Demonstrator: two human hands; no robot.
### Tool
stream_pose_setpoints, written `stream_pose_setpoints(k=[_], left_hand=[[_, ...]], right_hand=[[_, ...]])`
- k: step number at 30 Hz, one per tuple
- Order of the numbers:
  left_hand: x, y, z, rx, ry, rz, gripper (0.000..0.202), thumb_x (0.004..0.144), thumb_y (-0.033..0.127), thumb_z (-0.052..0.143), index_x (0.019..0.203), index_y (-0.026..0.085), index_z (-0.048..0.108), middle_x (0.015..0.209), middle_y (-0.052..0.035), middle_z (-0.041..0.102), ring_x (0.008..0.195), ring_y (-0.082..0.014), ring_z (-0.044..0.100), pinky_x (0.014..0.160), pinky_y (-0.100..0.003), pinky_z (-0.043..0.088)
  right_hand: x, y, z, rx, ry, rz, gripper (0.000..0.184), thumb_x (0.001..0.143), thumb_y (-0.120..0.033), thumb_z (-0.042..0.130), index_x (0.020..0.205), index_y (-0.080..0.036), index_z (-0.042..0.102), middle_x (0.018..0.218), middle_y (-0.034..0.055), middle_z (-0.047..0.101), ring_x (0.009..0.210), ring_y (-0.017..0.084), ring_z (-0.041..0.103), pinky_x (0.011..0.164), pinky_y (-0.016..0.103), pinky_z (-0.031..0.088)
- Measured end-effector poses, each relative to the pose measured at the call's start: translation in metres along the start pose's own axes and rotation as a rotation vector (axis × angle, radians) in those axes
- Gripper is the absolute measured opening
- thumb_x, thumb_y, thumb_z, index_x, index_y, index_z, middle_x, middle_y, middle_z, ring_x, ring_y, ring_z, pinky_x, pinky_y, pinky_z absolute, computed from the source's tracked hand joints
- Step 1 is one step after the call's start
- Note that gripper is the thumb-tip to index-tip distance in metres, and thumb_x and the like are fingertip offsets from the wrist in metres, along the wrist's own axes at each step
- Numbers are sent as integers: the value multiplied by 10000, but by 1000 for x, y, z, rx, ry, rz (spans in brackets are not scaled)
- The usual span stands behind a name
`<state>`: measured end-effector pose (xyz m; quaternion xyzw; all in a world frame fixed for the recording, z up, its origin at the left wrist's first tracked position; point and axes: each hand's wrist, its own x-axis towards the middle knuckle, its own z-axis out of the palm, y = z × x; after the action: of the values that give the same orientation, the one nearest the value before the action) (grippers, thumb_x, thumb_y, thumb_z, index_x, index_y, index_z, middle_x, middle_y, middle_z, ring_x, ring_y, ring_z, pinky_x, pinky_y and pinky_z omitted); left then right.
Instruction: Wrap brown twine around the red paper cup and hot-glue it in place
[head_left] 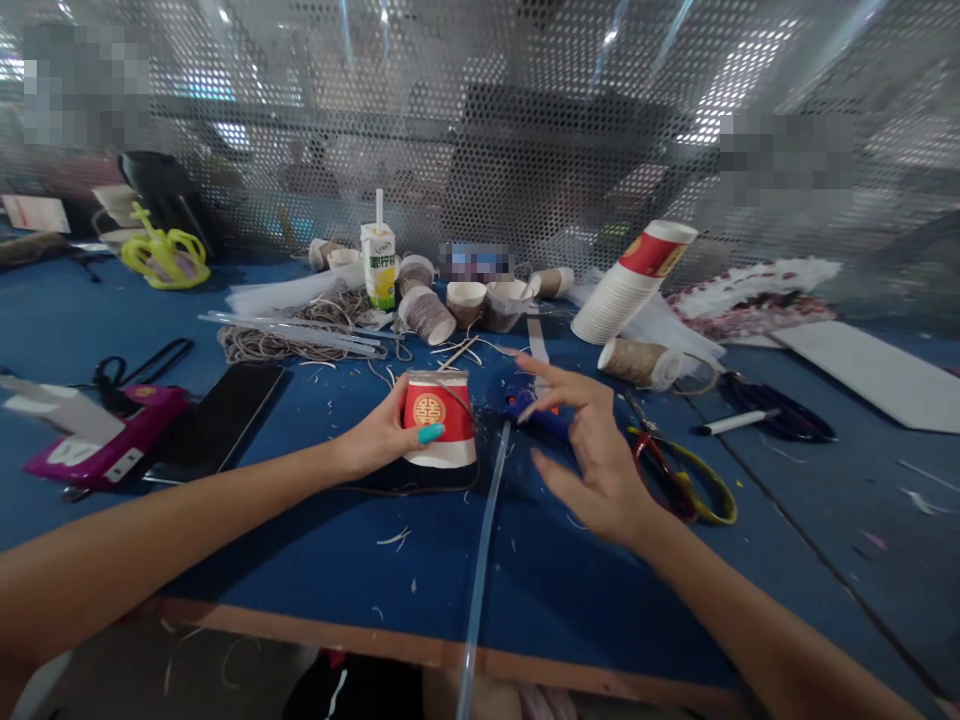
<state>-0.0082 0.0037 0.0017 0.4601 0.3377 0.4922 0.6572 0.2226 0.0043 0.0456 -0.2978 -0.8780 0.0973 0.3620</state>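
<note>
My left hand (379, 435) is wrapped round a red and white paper cup (440, 420) that stands upside down on the blue table (360, 550). A thin brown cord runs round the cup's top edge and loops on the table below it. My right hand (592, 450) hovers open, fingers spread, just right of the cup and over a blue glue gun (534, 410). A long clear glue stick (480, 560) runs from the gun toward the table's near edge.
Scissors with yellow and red handles (686, 475) lie right of my right hand. A stack of paper cups (626, 285), several cord-wrapped cups (427, 312), a drink carton (379, 262), a cord pile (300, 335), a phone (217, 415) and a pink case (112, 440) surround the work spot. Perforated metal screen behind.
</note>
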Motion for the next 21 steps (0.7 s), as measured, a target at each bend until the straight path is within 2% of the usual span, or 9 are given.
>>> stream_pose_setpoints(k=[2,4,6,10,15,21], left_hand=[[-1,0,-2,38,-45,18,891,425,566,852,1128,205,440,1117,-104,642,992,-248,648,870,-344,506],[-2,-1,-4,89,-76,19,914,460,606,821,1181,207,424,1200,-138,622,1078,-285,623,910,-356,493],[-2,-2,-6,134,-90,22,936,506,658,770,1237,204,400,1256,-162,600,1150,-316,588,943,-371,481],[-2,-4,-8,147,-143,74,924,583,692,702,1285,182,385,1291,-182,583,1206,-344,550,975,-403,473],[0,-6,-7,100,-161,75,819,614,586,756,1256,187,440,1263,-166,602,1143,-326,599,949,-419,491],[0,-6,-4,95,-118,90,756,633,552,756,1230,182,476,1235,-137,625,1114,-287,613,911,-348,509]], right_hand=[[-2,-15,1,22,-113,-95,363,698,-34,460,984,-255,421,1429,61,466,1273,252,390,1022,465,326],[-4,-24,3,43,-219,-127,342,696,-34,456,952,-259,433,1406,28,508,1236,238,402,999,445,354],[-6,-27,6,56,-271,-133,328,688,-37,451,928,-260,438,1384,12,539,1189,236,422,971,443,377],[-6,-25,9,55,-257,-113,335,675,-19,456,913,-255,449,1400,6,534,1155,240,428,945,453,392],[-5,-20,9,54,-208,-97,310,703,-21,472,901,-260,463,1434,-21,498,1168,244,420,952,457,393],[-6,-16,8,14,-160,-77,307,711,-23,481,907,-259,464,1460,-42,464,1162,249,387,974,471,372]])
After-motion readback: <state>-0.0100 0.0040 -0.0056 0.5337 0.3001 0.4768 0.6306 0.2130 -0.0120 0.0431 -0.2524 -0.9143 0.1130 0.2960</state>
